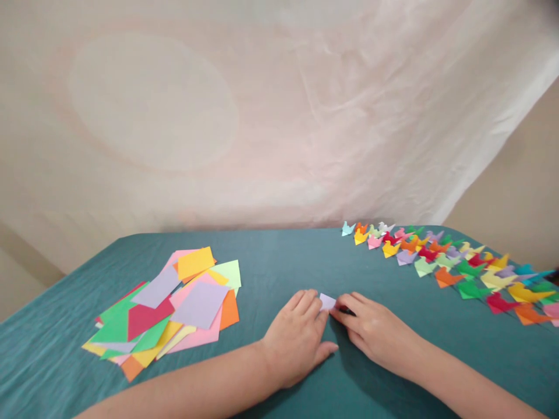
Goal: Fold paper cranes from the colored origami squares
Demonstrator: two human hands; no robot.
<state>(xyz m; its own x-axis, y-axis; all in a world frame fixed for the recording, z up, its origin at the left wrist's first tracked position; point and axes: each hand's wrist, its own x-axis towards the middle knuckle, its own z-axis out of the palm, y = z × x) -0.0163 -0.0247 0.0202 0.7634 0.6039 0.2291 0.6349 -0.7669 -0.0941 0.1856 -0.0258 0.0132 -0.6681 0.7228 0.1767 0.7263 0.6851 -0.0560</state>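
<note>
A small piece of folded lavender origami paper [327,301] lies on the teal cloth between my two hands, partly covered by them. My left hand [299,334] presses its fingertips on the paper's left side, fingers together and thumb held apart. At the right corner, my right hand [371,331] pinches the paper between thumb and fingers. How the paper is folded underneath the fingers is hidden.
To the left lies a loose pile of coloured paper squares [201,304]. Several rows of folded paper birds [448,277] stand along the right side. A teal cloth [279,256] covers the table, and a pale sheet [271,116] hangs behind it.
</note>
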